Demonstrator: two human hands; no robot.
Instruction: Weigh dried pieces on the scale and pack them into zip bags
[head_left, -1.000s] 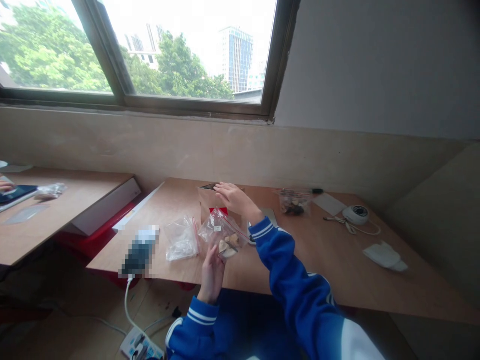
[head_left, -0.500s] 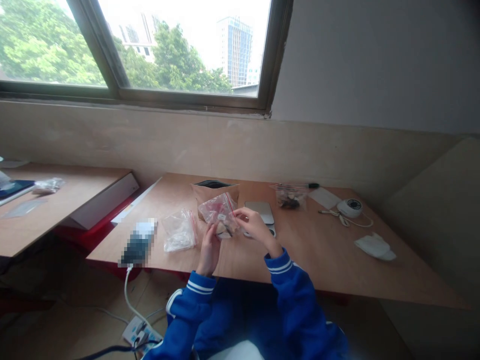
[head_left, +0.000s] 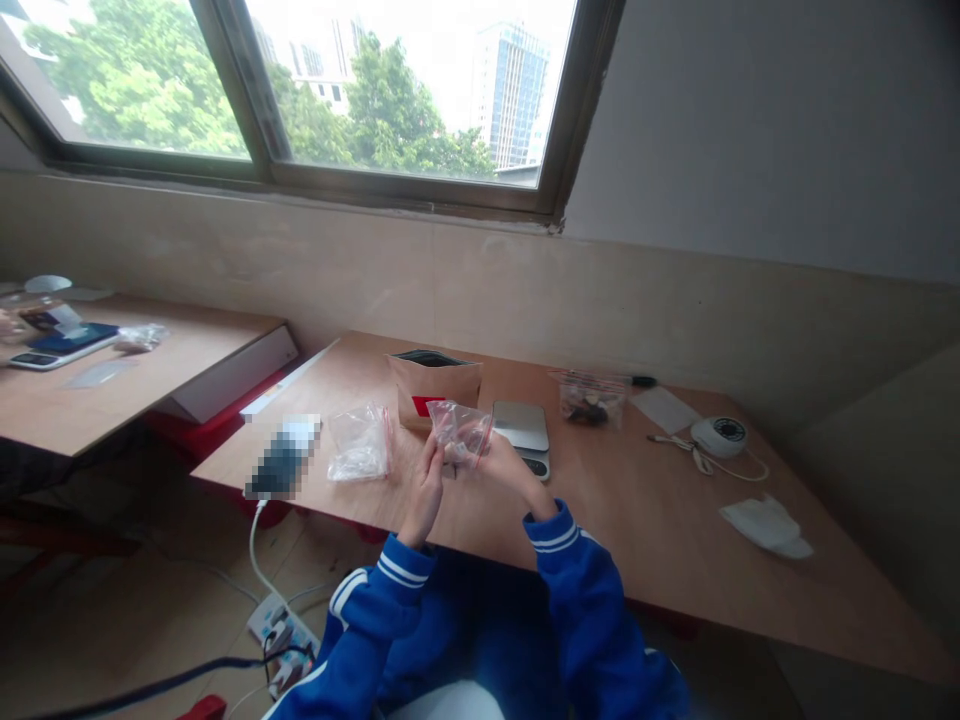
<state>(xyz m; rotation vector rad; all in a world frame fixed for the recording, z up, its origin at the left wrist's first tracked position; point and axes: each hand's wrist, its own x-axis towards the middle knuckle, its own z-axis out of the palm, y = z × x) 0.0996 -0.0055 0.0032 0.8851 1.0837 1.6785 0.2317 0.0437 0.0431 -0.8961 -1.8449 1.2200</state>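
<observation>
A clear zip bag (head_left: pixel 454 432) is up off the table between my two hands, its top bent over toward me. My left hand (head_left: pixel 424 488) pinches its left lower part between thumb and fingers. On the right side, my right hand (head_left: pixel 504 466) has hold of the bag too, with its fingertips mostly hidden behind the plastic. What lies inside is hard to make out. Just behind stands an open brown paper pouch (head_left: pixel 409 385) with a red patch. A small kitchen scale (head_left: pixel 520 428) sits right of the bag, partly behind my right hand.
More clear zip bags (head_left: pixel 358 450) lie at left beside a blurred phone (head_left: pixel 285 455) on a charging cable. Toward the right are a filled zip bag (head_left: pixel 592 402), a black pen (head_left: pixel 643 381), a white dome camera (head_left: pixel 718 436) and a white mask (head_left: pixel 765 527).
The zip bag's top has folded down toward me, and my right hand has gone from its edge to partly behind it. The view has shifted slightly left.
</observation>
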